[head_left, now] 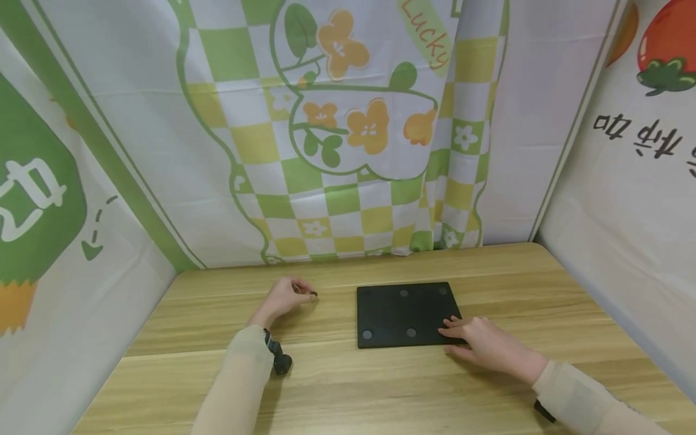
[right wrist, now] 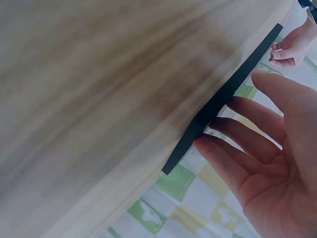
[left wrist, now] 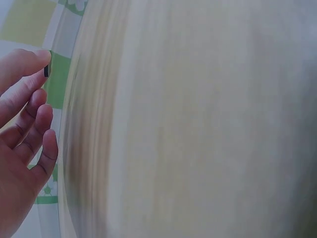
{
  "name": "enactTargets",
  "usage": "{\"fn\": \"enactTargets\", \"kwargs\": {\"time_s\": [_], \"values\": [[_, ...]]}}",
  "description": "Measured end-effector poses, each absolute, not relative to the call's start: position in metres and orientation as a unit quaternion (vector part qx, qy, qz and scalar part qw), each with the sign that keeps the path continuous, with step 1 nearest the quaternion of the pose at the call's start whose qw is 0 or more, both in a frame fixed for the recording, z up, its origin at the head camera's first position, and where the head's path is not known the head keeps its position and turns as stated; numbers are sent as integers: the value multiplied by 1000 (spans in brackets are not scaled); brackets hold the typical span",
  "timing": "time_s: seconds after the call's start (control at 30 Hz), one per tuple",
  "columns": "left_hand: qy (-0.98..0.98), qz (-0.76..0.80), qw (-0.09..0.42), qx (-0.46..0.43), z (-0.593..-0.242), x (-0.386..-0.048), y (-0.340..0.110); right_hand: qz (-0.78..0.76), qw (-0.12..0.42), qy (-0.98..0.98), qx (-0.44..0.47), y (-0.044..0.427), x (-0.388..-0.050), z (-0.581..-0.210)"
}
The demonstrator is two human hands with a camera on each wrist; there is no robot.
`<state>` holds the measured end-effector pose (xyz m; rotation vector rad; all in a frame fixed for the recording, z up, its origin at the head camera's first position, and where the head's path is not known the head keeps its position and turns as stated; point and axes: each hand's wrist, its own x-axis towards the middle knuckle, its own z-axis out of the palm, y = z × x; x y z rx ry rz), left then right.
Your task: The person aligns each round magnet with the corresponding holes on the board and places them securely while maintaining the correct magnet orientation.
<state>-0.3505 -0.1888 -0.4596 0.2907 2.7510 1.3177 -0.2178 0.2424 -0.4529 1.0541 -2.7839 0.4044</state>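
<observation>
A flat black rectangular board (head_left: 388, 314) lies on the wooden table, with several round grey spots on its top. Left of it, my left hand (head_left: 283, 297) pinches a small black disc-like piece (left wrist: 46, 71) between thumb and index finger, above the table. The piece is too small to tell its exact kind. My right hand (head_left: 484, 341) touches the board's near right corner with loosely bent fingertips (right wrist: 202, 141). Its thumb stays off the near edge. Seen edge-on in the right wrist view, the board is thin.
The wooden table (head_left: 348, 386) reaches back to a patterned curtain (head_left: 304, 205) with green and yellow checks. Printed cloth walls stand at the left and right sides. Each wrist carries a small black camera, such as the left wrist camera (head_left: 281, 360).
</observation>
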Motion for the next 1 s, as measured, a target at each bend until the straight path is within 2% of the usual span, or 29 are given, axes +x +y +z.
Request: {"fn": "enactTargets", "kwargs": {"time_s": [0.73,1.0], "values": [[891,437,24,118,-459,-355,-164,135,89,-919,360,243,-218,-454],[889,440,20,125,-460,-357,-156,134,76,-922,354,243,-218,-453]]}}
